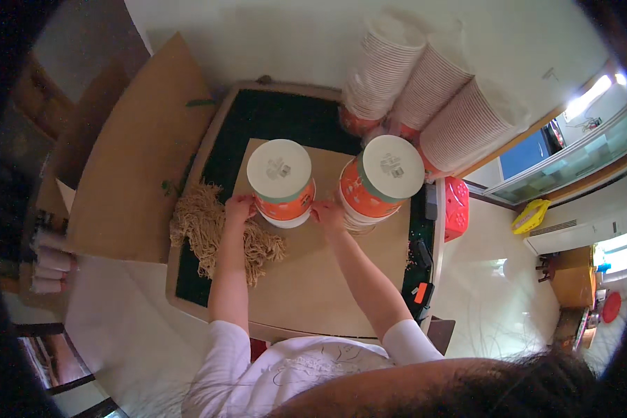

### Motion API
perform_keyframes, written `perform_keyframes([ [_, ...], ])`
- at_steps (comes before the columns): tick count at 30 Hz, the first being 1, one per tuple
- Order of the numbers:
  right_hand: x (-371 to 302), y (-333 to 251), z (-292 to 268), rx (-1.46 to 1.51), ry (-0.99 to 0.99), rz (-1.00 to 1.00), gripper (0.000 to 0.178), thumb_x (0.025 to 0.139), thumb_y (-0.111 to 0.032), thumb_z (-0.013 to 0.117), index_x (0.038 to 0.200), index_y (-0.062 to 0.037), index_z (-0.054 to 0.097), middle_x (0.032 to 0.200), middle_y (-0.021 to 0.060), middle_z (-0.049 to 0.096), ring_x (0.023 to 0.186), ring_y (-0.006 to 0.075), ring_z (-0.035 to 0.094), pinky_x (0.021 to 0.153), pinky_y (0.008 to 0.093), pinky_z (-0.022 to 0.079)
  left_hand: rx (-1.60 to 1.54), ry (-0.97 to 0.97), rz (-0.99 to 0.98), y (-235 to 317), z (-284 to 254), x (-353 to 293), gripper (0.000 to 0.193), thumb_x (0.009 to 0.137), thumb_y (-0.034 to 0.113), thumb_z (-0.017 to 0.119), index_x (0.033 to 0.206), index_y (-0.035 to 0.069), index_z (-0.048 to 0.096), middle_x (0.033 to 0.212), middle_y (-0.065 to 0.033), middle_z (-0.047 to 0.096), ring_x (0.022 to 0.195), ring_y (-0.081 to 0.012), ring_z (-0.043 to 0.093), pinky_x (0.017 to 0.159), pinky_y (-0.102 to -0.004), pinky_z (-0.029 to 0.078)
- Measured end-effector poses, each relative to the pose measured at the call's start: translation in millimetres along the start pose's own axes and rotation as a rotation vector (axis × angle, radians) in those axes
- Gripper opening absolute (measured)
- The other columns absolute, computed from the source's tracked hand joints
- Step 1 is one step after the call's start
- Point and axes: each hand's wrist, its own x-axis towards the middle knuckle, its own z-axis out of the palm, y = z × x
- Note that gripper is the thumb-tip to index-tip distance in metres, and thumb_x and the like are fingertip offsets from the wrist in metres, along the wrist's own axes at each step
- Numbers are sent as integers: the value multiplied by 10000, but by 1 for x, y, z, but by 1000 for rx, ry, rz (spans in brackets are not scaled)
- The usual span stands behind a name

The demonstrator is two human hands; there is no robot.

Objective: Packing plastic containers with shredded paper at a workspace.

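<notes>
An upturned paper bucket (283,198), orange with a green band and a white base, stands on the cardboard sheet before me. My left hand (240,208) is at its lower left side, fingers bent and pinched close to the rim. On the opposite side my right hand (327,214) has its fingertips pressed together near the rim. Whatever is between the fingers is too small to make out. To the right stands a second upturned stack of paper buckets (371,191), with thin tan cords near its foot. A heap of tan twisted cords (209,226) lies beside my left forearm.
Tall stacks of white paper buckets (460,125) lean at the back right against the wall. Dark tools, one with an orange part (421,293), lie along the table's right edge. A red stool (455,209) stands beyond it. A large cardboard panel (139,153) rises at the left.
</notes>
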Motion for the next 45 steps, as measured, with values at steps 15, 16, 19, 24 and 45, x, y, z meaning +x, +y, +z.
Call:
perform_keyframes([
  [15, 1, -11, 1, -647, -169, -210, 150, 719, -87, 562, 825, 19, 566, 790, 81, 579, 707, 170, 525, 596, 309, 418, -48, -61, -69, 13, -17, -7, 94, 774, 103, 529, 774, 16, 565, 639, -75, 582, 503, -150, 562, 412, -274, 459],
  [16, 6, -3, 0, -648, -167, -213, 150, 719, -87, 562, 825, 19, 566, 790, 81, 579, 707, 170, 525, 596, 309, 418, -1, -64, -74, 15, -16, -7, 96, 777, 99, 522, 776, 13, 565, 640, -82, 583, 501, -153, 564, 399, -271, 450],
  [19, 29, 16, -30, -764, 82, -742, 72, 692, -181, 518, 664, -117, 534, 582, 34, 521, 529, 177, 517, 448, 328, 395, 63, -99, -63, 22, 15, -8, 97, 772, 92, 520, 774, 5, 563, 622, -86, 571, 473, -153, 548, 376, -260, 428],
  [24, 2, -5, 8, 82, 36, 41, 196, 727, -141, 583, 848, 12, 580, 805, 100, 590, 743, 195, 529, 659, 329, 425, 101, 35, -49, 19, -12, -16, 93, 744, 85, 546, 767, -3, 561, 563, -64, 524, 415, -134, 481, 360, -239, 403],
  [45, -33, -82, 15, -131, -12, -167, 113, 805, -142, 488, 823, -37, 525, 709, 10, 513, 614, 78, 465, 533, 211, 371, -116, 37, 130, 78, -6, -66, 77, 767, 122, 533, 806, 62, 562, 682, -24, 567, 563, -107, 524, 506, -240, 430],
])
